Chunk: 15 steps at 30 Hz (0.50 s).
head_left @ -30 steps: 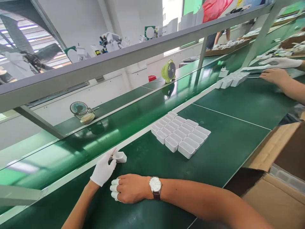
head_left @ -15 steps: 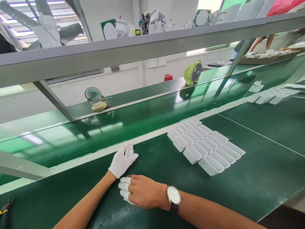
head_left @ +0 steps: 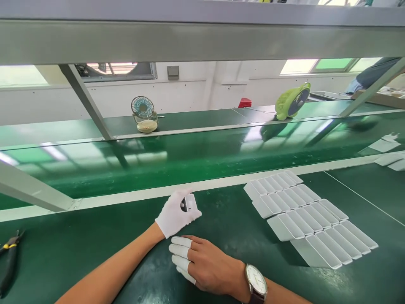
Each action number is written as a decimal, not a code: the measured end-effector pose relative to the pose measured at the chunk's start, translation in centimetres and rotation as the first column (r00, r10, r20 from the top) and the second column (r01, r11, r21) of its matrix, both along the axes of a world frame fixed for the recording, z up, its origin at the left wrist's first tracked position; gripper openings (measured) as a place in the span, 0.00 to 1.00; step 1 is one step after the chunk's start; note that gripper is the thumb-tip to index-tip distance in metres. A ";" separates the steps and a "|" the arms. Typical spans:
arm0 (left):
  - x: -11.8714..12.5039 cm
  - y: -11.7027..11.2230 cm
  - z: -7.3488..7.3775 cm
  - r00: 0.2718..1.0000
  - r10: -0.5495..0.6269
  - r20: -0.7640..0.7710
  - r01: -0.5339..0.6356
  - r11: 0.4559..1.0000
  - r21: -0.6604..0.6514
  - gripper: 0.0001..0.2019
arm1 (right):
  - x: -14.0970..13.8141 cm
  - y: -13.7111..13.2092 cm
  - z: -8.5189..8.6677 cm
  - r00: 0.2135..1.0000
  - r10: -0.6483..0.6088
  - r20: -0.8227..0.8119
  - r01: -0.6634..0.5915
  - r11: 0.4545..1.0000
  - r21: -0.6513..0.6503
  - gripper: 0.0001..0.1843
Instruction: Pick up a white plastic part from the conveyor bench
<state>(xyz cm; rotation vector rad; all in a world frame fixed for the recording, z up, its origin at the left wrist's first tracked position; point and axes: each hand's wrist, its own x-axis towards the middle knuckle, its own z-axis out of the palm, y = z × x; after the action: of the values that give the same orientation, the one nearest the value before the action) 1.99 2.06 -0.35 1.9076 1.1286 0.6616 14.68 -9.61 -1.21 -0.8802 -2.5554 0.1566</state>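
Note:
My left hand (head_left: pixel 177 215), in a white glove, curls its thumb and fingers around a small white plastic case (head_left: pixel 190 203) at the far side of the green worktop (head_left: pixel 228 257). Part of the case is hidden by the glove. Just nearer, my right hand (head_left: pixel 202 264) is palm down, its fingers stretched out and covered with white finger cots. Nothing shows in it. To its right, open white rectangular plastic housings (head_left: pixel 319 217) stand packed in rows.
Black-handled pliers (head_left: pixel 12 259) lie at far left. Beyond a pale rail (head_left: pixel 221 183) runs a shiny green belt (head_left: pixel 196 158). A small fan (head_left: pixel 143 110) and a lime-green fan (head_left: pixel 291 101) stand behind it. A shelf beam (head_left: pixel 202 42) crosses above; a person's dark clothing (head_left: pixel 376 74) shows at right.
The camera view has levelled and dipped, so the scene sits differently in it. My left hand still holds the white case, and my right hand stays close by with its fingers extended.

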 end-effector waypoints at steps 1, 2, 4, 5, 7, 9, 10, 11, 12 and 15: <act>0.0 0.0 -0.1 1.000 -0.017 0.008 0.017 1.000 -0.004 0.29 | 0.1 0.1 0.2 1.000 0.011 -0.012 -0.012 1.000 -0.027 0.12; 0.1 0.1 -0.1 0.999 -0.032 0.020 0.033 0.999 -0.010 0.29 | 0.2 0.1 0.3 1.000 0.023 -0.021 -0.024 0.998 -0.053 0.12; 0.1 0.1 -0.2 0.997 -0.055 0.050 0.056 0.998 -0.017 0.28 | 0.4 0.3 0.7 0.998 0.058 -0.034 -0.061 0.995 -0.085 0.13; 0.2 0.1 -0.3 0.996 -0.063 0.064 0.065 0.998 -0.016 0.28 | 0.4 0.3 0.8 0.996 0.077 -0.038 -0.080 0.993 -0.090 0.13; 0.2 0.2 -0.3 0.994 -0.070 0.079 0.071 0.997 -0.010 0.27 | 0.4 0.5 0.9 0.995 0.098 -0.026 -0.100 0.992 -0.082 0.13; 0.2 0.3 -0.3 0.995 -0.068 0.074 0.069 0.998 0.000 0.27 | 0.3 0.5 1.0 0.995 0.097 0.018 -0.096 0.993 -0.065 0.15; 0.2 0.3 -0.4 0.996 -0.065 0.065 0.065 0.998 0.003 0.26 | 0.2 0.5 1.0 0.995 0.090 0.050 -0.088 0.995 -0.054 0.15; 0.2 0.4 -0.4 0.997 -0.061 0.053 0.061 0.998 0.006 0.26 | 0.2 0.5 1.1 0.993 0.083 0.088 -0.080 0.996 -0.041 0.15; 0.2 0.4 -0.5 0.997 -0.060 0.038 0.059 0.998 0.008 0.26 | 0.2 0.4 1.2 0.988 0.080 0.130 -0.077 0.997 -0.027 0.15; 0.3 0.5 -0.7 0.998 -0.059 0.001 0.059 0.998 0.025 0.27 | 0.5 0.3 1.6 0.961 0.076 0.265 -0.082 0.997 0.009 0.12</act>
<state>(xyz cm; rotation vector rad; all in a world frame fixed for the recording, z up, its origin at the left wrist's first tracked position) 2.25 2.57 -1.09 1.9532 1.0634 0.6475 15.16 -9.35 0.42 -0.8405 -2.8362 0.0383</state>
